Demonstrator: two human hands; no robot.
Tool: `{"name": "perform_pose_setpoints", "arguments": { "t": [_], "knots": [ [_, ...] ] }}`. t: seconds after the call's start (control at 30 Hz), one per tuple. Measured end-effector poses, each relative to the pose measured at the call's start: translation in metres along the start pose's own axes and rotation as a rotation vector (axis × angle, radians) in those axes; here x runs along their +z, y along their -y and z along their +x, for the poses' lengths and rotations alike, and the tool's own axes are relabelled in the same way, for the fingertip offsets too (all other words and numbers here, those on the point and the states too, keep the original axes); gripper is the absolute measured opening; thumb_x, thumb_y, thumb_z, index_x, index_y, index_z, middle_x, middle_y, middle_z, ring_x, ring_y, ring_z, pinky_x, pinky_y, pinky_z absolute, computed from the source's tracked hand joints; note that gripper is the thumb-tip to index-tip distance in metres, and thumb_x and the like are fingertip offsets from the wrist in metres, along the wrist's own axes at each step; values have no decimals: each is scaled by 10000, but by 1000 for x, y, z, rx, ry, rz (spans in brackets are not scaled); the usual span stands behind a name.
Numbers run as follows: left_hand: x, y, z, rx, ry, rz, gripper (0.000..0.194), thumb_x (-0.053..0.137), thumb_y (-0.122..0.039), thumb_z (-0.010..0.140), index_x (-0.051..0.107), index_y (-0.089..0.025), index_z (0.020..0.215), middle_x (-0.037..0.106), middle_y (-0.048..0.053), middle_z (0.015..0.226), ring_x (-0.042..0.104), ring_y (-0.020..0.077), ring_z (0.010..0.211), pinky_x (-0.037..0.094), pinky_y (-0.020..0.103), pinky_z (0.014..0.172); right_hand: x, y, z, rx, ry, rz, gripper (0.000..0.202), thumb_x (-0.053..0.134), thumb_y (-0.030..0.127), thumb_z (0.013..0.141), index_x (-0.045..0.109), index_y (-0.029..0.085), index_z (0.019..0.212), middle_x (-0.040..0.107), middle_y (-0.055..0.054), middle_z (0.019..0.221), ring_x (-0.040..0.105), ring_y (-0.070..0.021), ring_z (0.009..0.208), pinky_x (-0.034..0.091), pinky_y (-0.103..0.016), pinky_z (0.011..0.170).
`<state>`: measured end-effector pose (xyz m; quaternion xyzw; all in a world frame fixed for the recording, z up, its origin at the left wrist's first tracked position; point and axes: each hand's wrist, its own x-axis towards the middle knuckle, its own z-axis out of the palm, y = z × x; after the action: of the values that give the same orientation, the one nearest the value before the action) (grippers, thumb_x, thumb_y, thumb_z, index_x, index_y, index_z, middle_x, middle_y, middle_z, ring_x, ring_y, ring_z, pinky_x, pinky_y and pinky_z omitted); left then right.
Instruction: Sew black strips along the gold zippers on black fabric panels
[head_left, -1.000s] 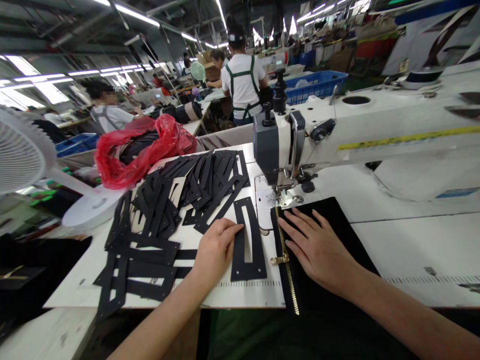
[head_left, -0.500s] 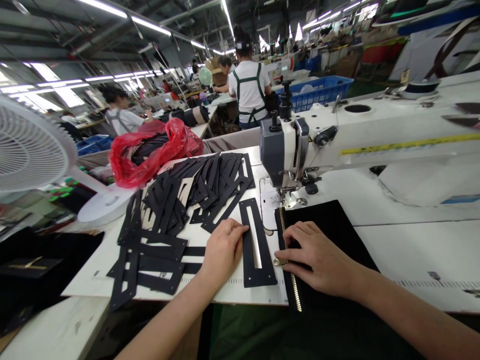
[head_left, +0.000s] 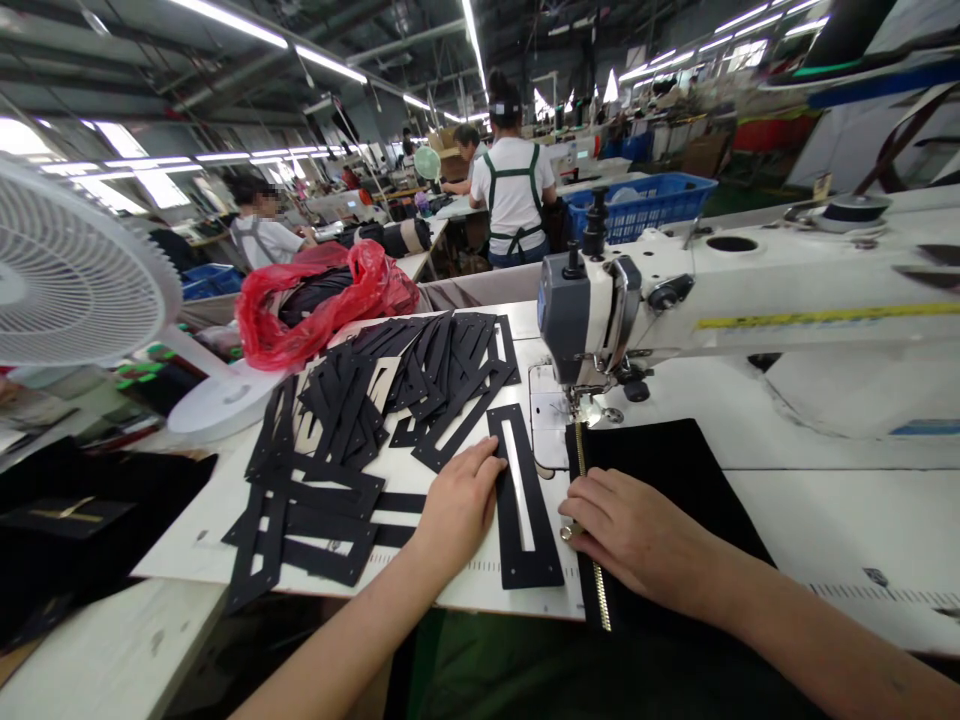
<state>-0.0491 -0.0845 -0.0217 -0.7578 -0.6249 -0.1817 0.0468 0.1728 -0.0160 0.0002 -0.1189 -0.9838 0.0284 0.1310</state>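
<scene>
My left hand (head_left: 466, 500) is closed at the left edge of a black rectangular frame piece (head_left: 541, 555), which lies flat with a long slot down its middle. The fingertips touch that edge; what lies beneath them is hidden. My right hand (head_left: 637, 530) rests over a black fabric panel (head_left: 679, 455), fingers bent around the metal slider (head_left: 570, 533) of a gold-toothed zipper (head_left: 602, 600). The zipper runs along the panel's left side, its far end close to the presser foot of the sewing machine (head_left: 577, 320).
Loose black frame pieces (head_left: 341, 405) lie piled on the white table at left. Behind them sits a red plastic bag (head_left: 262, 325); a white fan (head_left: 82, 270) stands farther left. Beyond the machine are a blue basket (head_left: 652, 205) and co-workers, one in a white shirt (head_left: 517, 190).
The whole view has shifted slightly right and down. Relative to the machine, the frame piece sits a little farther left. My right fingers have drawn closer together over the slider.
</scene>
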Motion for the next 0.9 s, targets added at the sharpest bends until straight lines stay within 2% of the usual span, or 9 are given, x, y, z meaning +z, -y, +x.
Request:
{"name": "perform_pose_setpoints", "arguments": {
  "t": [0.13, 0.23, 0.3, 0.43, 0.53, 0.63, 0.73, 0.8, 0.9],
  "knots": [
    [2, 1, 0, 13, -8, 9, 401, 430, 5, 775, 547, -150, 1126, 544, 131, 1246, 539, 253, 1124, 460, 461, 960, 4, 6, 1, -151, -87, -265, 298, 397, 24, 839, 581, 54, 1071, 599, -110, 860, 541, -225, 774, 447, -344, 621],
    [2, 2, 1, 27, 11, 49, 495, 440, 13, 764, 508, -156, 1224, 536, 134, 1244, 533, 261, 1120, 451, 469, 966, 5, 10, 2, -120, -114, -325, 352, 374, 16, 821, 551, 4, 1125, 604, -151, 904, 558, -242, 776, 461, -352, 593],
    [1, 2, 2, 33, 24, 72, 497, 455, 16, 756, 529, -156, 1216, 540, 141, 1227, 536, 271, 1109, 452, 475, 960, 7, 11, 4, -56, -92, -288, 363, 370, 3, 801, 555, 10, 1114, 593, -156, 926, 547, -240, 769, 470, -357, 605],
    [0, 1, 2, 30, 38, 83, 498, 465, 26, 747, 548, -145, 1207, 539, 147, 1225, 531, 276, 1113, 449, 476, 961, 6, 12, 4, 54, -54, -168, 269, 383, -19, 764, 603, 80, 883, 552, -121, 839, 508, -217, 725, 477, -362, 639],
    [2, 1, 0, 4, 31, 56, 503, 459, 29, 749, 547, -139, 1214, 538, 147, 1235, 530, 272, 1120, 447, 468, 967, -1, 17, -6, 120, -88, -15, 242, 374, 3, 805, 588, 112, 831, 543, -110, 844, 512, -200, 739, 482, -347, 667],
    [4, 6, -1, -19, 18, 6, 505, 455, 23, 749, 548, -151, 1214, 531, 132, 1268, 535, 265, 1124, 448, 463, 972, -9, 23, -22, 202, -179, 104, 188, 413, 107, 866, 590, 133, 923, 575, -103, 893, 545, -205, 809, 488, -360, 735],
    [1, 12, -1, -57, -11, -94, 488, 433, 6, 768, 551, -176, 1205, 555, 99, 1263, 562, 245, 1108, 474, 441, 957, -9, 19, -33, 280, -287, 87, 227, 447, 193, 889, 572, 123, 1065, 602, -122, 1040, 556, -223, 980, 469, -374, 871],
    [-6, 12, 0, -64, -81, -175, 468, 386, -11, 809, 535, -179, 1220, 579, 89, 1237, 578, 222, 1098, 484, 417, 957, -2, 10, -34, 314, -273, 7, 336, 413, 189, 902, 508, 93, 1211, 534, -149, 1238, 480, -238, 1161, 411, -404, 980],
    [-18, -2, 1, 32, -198, -226, 436, 339, -62, 881, 471, -168, 1283, 555, 107, 1266, 551, 204, 1141, 472, 393, 974, 12, -5, -31, 278, -130, -105, 451, 362, 194, 916, 372, 83, 1354, 388, -141, 1402, 315, -248, 1311, 323, -497, 1048]
  ]
}}
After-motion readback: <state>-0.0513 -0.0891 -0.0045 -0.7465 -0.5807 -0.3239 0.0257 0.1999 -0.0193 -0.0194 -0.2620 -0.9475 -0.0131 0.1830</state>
